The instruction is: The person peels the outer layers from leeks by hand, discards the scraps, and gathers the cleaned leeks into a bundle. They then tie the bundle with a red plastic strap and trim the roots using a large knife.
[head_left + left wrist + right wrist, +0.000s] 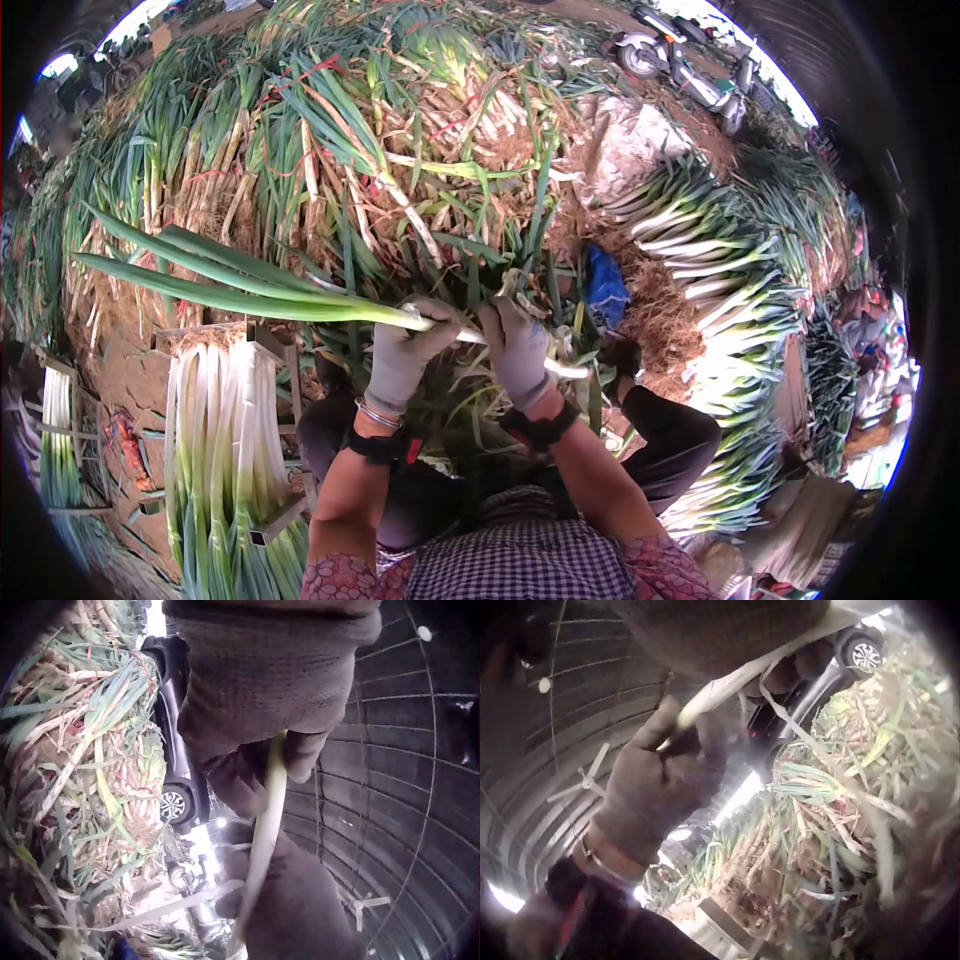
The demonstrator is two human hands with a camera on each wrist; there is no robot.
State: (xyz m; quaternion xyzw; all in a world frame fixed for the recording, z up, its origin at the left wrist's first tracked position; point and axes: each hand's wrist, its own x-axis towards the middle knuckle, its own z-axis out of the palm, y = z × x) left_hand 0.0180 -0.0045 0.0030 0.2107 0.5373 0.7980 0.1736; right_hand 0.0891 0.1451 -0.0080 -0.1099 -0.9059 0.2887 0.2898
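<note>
Long green-and-white leek (pixel 345 308) stretched across both hands in the head view, leaves off to the left, white end to the right. Left hand in a pale grey knit glove (pixel 408 350) had its fingers wrapped round the stalk; the right hand in a matching glove (pixel 518 350) gripped it closer to the white end. Some crumpled bright blue plastic (pixel 605 288) lay just past that one. Left wrist view: leek ran between both hands, thin pale strip (pixel 165 905) dangling beside it, dark car (pixel 174 712) behind. Right wrist view: fingers curled on the leek again, shiny metal bangle (pixel 611 866) by the left hand.
</note>
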